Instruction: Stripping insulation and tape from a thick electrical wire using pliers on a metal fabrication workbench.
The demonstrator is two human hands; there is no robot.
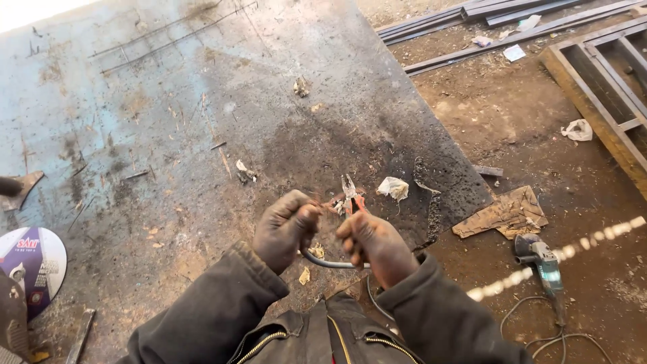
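Through the head camera I see a worn blue metal tabletop (135, 121), scratched, rust-stained and scorched black toward its right edge. Beyond it lies a bare dirt floor (512, 121) in daylight. Long steel bars (472, 13) lie at the top, a steel frame (606, 81) at far right, and flattened cardboard (505, 212) just beside the tabletop's corner.

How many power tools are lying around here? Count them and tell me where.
1: an angle grinder on the dirt floor, right of the right hand. Others may lie out of view.
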